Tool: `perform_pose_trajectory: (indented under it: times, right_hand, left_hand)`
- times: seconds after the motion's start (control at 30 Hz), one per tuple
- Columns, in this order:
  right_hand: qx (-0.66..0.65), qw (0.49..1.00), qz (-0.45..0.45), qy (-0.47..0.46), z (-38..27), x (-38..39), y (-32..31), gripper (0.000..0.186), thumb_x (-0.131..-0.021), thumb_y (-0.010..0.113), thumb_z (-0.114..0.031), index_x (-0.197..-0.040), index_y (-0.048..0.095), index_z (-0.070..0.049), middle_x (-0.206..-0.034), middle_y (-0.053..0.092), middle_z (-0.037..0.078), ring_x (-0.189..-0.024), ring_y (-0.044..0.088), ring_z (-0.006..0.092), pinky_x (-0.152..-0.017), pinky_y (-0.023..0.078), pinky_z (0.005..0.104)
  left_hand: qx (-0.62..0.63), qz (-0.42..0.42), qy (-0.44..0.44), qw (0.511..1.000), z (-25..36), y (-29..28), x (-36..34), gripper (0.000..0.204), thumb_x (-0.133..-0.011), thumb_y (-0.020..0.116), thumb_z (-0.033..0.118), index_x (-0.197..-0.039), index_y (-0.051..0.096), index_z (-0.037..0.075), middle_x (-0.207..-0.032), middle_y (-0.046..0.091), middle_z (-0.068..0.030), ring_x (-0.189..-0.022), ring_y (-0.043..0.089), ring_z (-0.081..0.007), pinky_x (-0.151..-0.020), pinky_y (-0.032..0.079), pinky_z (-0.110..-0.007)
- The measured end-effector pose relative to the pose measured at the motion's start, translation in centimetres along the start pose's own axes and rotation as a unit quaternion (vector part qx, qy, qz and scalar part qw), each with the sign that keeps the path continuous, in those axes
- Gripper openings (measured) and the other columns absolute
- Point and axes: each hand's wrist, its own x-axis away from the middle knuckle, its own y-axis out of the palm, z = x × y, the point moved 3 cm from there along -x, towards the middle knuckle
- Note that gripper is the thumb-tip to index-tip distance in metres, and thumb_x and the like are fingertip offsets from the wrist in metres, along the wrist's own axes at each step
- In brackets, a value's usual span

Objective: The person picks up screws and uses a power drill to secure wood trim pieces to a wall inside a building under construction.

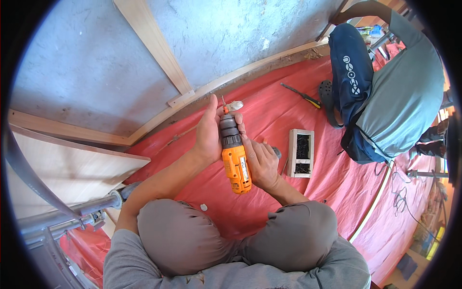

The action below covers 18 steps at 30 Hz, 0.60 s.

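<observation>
An orange and black cordless drill point(237, 168) lies between my hands above my knees, its chuck facing away from me. A thin bit with an orange-red collar point(224, 108) sticks out of the chuck. My left hand point(208, 132) wraps behind the chuck; its fingertips show on the right side and its thumb stands up straight. My right hand point(262, 164) closes on the drill from the right, and the drill's handle is mostly hidden behind it.
Right of my hands, a two-part wooden box point(291, 154) holds dark, thin pieces, perhaps screws. A tool with a black and yellow handle point(315, 102) lies on the red sheet point(269, 106). A co-worker point(404, 96) bends over at right. Wooden battens point(159, 48) cross the wall; metal pipes point(72, 216) stand at left.
</observation>
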Motion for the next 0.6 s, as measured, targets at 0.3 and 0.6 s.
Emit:
perform_pose_trajectory:
  times: [0.3, 0.6]
  right_hand:
    - [-0.013, 0.999, -0.029, -0.001, -1.3, 0.2, 1.2, 0.069, -0.088, 0.068, -0.015, -0.151, 0.053, 0.008, -0.117, 0.07, 0.018, -0.084, 0.068, 0.027, -0.075, 0.053, 0.0404]
    - [0.048, 0.996, -0.058, -0.049, -1.3, -0.2, 0.7, 0.069, -0.084, 0.069, -0.018, -0.148, 0.058, 0.004, -0.083, 0.054, 0.003, -0.07, 0.059, 0.0183, -0.063, 0.049, 0.0356]
  left_hand:
    - [-0.113, 0.006, -0.038, 0.993, -0.3, -3.0, 0.2, 0.024, -0.101, 0.076, 0.021, -0.114, 0.063, 0.005, -0.081, 0.059, -0.0012, -0.078, 0.067, -0.0187, -0.075, 0.058, -0.037]
    - [-0.16, 0.077, -0.017, 0.984, -0.4, -4.1, 0.8, 0.039, -0.093, 0.072, 0.008, -0.131, 0.067, 0.005, -0.076, 0.055, 0.0009, -0.07, 0.061, -0.0144, -0.072, 0.055, -0.035]
